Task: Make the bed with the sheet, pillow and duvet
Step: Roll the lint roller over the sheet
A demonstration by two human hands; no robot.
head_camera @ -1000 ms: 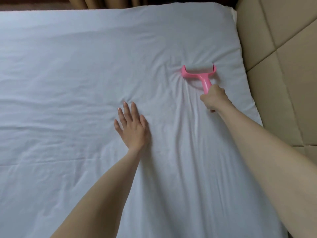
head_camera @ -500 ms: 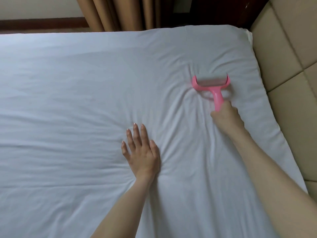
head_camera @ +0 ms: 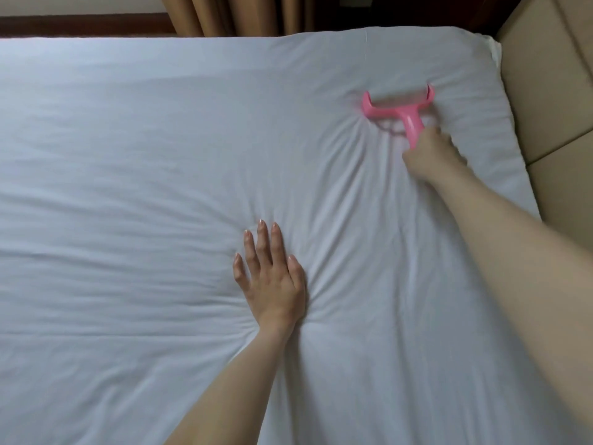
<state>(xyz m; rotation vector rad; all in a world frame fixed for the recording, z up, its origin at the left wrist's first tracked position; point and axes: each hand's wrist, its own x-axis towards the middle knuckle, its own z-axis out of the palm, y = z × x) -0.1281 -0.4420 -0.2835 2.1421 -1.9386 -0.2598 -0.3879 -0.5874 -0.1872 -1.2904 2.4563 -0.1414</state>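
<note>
The white sheet (head_camera: 160, 155) is spread flat over the bed and fills most of the view, from the near edge up to the far edge of the mattress. It is smooth toward its far left part and gathered into fine wrinkles that fan out from two spots where it is pressed down. A tan padded headboard (head_camera: 552, 91) runs along the sheet's right side, its panels divided by seams. Brown curtains (head_camera: 237, 14) hang beyond the sheet's far edge, with a dark wooden skirting strip (head_camera: 80, 24) to their left.

The left hand (head_camera: 269, 277) lies palm down near the middle of the sheet, fingers straight and slightly spread, pressing into the fabric so that creases radiate from under the palm. The right hand (head_camera: 430, 155), blurred, is near the sheet's far right corner, close to the headboard, with its fingers curled round the handle of a pink lint roller (head_camera: 401, 107). The roller's forked head points away from the hand and its white cylinder rests on the sheet, where the cloth puckers toward it.
</note>
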